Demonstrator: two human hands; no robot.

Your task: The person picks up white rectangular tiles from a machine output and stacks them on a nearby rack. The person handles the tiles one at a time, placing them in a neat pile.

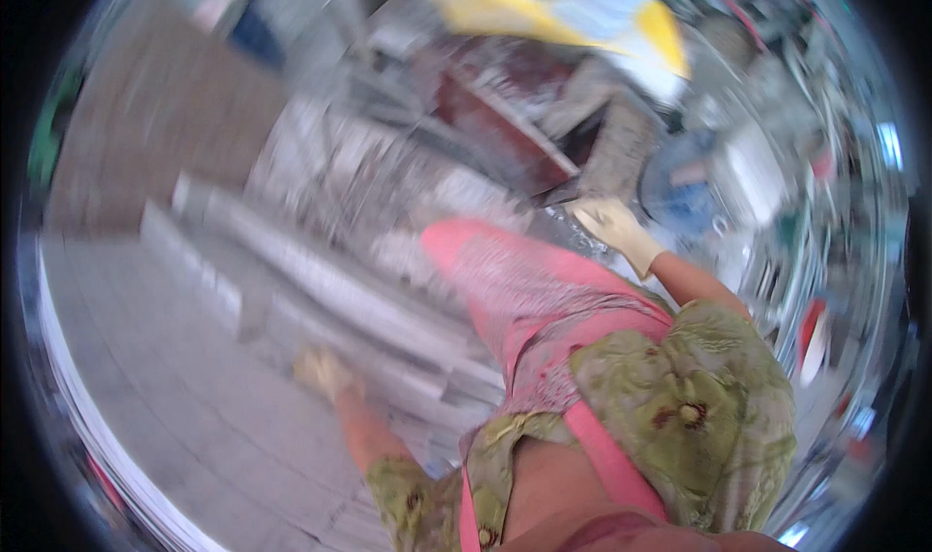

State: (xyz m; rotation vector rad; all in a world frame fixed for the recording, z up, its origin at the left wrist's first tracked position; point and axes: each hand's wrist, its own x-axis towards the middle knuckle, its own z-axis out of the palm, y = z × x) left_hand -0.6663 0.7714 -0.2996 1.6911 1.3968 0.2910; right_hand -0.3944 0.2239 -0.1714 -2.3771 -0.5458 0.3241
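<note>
Head view, blurred: gloved right hand (614, 230) reaches to a grey slab (621, 149), fingers at its lower edge, grip unclear. Gloved left hand (325, 372) lies against pale stacked strips (340, 295); finger state cannot be told.

A grey paved floor (165, 406) carries long pale slabs (320, 290) lying side by side, with what seems, through the blur, a heap of grey rubble (388, 178) beyond them.
</note>
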